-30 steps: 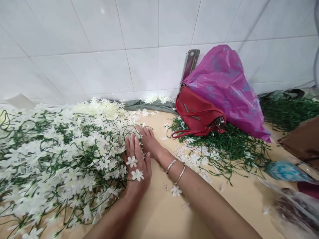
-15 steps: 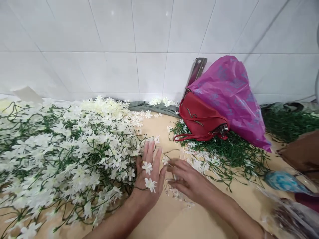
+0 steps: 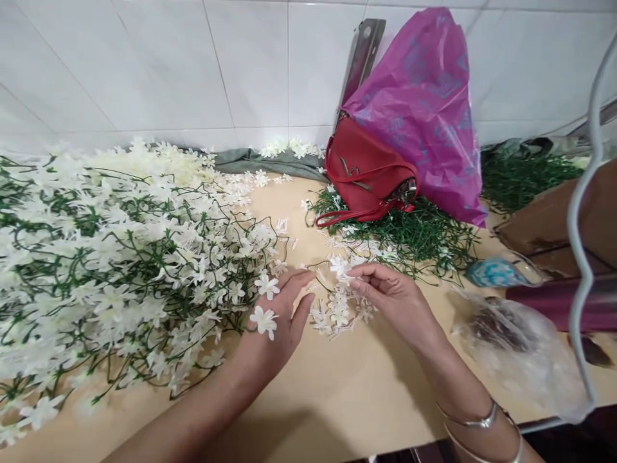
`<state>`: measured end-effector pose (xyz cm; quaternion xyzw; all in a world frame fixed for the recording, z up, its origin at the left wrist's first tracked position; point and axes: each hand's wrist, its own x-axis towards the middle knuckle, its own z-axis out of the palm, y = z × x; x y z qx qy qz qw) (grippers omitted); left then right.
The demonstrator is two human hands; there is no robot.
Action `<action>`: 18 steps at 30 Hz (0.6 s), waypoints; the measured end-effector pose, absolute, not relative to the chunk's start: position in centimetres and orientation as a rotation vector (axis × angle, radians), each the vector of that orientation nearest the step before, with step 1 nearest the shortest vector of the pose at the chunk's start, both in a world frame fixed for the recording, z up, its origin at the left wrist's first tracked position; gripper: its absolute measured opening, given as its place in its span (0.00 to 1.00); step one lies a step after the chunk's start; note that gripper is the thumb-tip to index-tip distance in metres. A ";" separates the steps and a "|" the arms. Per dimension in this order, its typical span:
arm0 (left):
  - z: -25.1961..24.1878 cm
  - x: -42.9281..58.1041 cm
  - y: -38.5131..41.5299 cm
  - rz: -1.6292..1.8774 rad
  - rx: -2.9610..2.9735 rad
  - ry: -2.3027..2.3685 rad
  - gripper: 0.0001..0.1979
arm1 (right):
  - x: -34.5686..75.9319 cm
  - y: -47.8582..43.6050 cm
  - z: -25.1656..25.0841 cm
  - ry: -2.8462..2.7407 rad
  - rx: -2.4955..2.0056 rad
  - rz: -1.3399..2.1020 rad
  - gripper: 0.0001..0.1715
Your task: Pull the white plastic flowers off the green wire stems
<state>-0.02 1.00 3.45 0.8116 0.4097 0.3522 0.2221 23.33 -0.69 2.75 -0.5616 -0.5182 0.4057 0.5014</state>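
No lettering can be read. The crinkled magenta plastic bag [image 3: 429,109] carries repeated pale-blue printed marks, too blurred and creased to make out. On the red soft-sided handbag [image 3: 371,148], a small dark metallic detail [image 3: 353,172] shows, its shape too indistinct to read.

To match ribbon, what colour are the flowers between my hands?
The flowers are white; see the head view.

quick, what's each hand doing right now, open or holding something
Left hand: open, fingers curved, beside the flower pile.
Right hand: closed, pinching a white flower.
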 end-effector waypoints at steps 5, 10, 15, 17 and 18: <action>3.2 1.5 0.5 0.928 1.809 0.969 0.20 | 21.4 -1.5 3.4 -1.197 -1.277 1.175 0.14; 2.6 1.7 0.6 1.002 1.610 1.012 0.12 | 19.3 -2.7 3.7 -1.186 -1.346 1.077 0.16; 1.3 1.2 0.9 1.030 1.530 1.046 0.10 | 18.6 -3.1 3.4 -1.185 -1.477 0.910 0.10; 1.1 1.1 1.0 1.020 1.530 1.045 0.10 | 18.7 -3.3 3.1 -1.191 -1.487 0.846 0.07; 1.1 1.0 1.0 1.012 1.532 1.043 0.10 | 18.8 -3.4 2.9 -1.195 -1.488 0.815 0.06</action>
